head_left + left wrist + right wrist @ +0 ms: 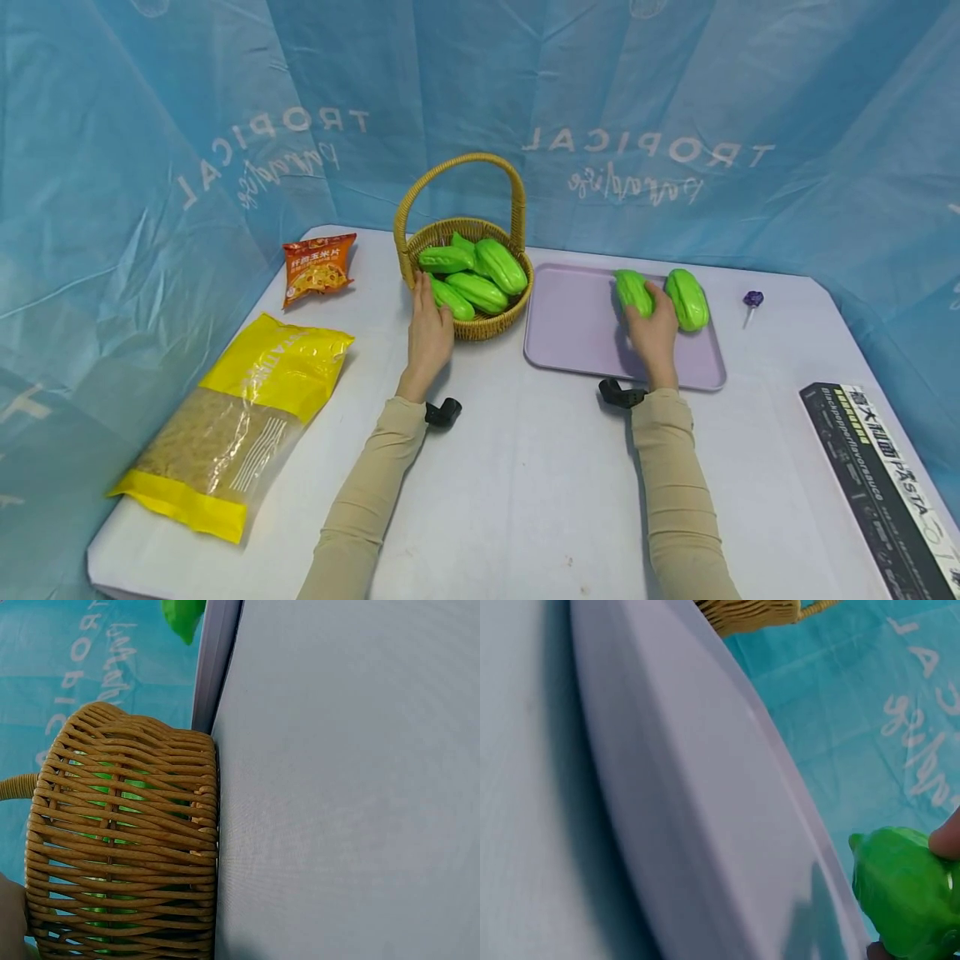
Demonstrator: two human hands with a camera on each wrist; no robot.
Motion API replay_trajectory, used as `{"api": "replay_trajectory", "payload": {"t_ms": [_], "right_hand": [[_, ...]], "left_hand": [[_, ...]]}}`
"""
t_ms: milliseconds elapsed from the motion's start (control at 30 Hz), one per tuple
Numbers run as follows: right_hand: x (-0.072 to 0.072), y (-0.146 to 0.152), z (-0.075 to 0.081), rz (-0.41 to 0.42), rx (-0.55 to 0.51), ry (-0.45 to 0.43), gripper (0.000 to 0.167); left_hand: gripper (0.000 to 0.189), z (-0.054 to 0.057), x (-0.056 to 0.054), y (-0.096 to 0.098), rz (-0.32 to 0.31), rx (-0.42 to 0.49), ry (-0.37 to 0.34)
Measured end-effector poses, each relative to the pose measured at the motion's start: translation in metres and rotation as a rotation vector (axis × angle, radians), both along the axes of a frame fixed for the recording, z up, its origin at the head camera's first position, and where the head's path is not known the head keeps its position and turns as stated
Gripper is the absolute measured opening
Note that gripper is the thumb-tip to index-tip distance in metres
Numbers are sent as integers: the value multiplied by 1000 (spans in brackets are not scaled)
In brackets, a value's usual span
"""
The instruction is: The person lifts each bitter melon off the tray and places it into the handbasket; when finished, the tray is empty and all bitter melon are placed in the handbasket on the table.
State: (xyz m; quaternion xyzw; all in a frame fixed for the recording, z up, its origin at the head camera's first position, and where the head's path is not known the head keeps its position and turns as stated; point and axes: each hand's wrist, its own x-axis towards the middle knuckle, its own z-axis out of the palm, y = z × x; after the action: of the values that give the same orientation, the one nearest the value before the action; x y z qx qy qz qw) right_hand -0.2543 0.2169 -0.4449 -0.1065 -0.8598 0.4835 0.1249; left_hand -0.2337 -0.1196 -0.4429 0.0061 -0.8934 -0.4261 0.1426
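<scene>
My right hand (pixel 654 333) grips a green ridged gourd (pixel 633 292) over the lavender tray (pixel 570 333). In the right wrist view, a finger and thumb hold the gourd (pixel 904 892) from two sides, and its shadow falls on the tray. A second gourd (pixel 687 300) lies at the tray's right end. To the left stands a wicker basket (pixel 483 327) with a tall handle, holding several similar gourds (pixel 501 267). My left hand (pixel 431 333) touches the basket's left front rim with fairly straight fingers; most of it is outside the left wrist view.
An orange snack bag (pixel 318 268) and a large yellow pasta bag (pixel 240 425) lie on the left. At right are a purple lollipop (pixel 753 300) and a long black pasta box (pixel 881 483). Blue curtain (pixel 465 83) surrounds the white table (pixel 517 500).
</scene>
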Motion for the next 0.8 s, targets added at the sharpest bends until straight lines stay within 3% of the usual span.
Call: {"api": "replay_trajectory", "payload": {"t_ms": [333, 800], "right_hand": [[-3, -13, 18, 28, -26, 73, 56], [-10, -48, 47, 146, -49, 130, 55]], "left_hand": [[60, -1, 0, 0, -7, 11, -1], [59, -2, -2, -1, -3, 7, -9]]}}
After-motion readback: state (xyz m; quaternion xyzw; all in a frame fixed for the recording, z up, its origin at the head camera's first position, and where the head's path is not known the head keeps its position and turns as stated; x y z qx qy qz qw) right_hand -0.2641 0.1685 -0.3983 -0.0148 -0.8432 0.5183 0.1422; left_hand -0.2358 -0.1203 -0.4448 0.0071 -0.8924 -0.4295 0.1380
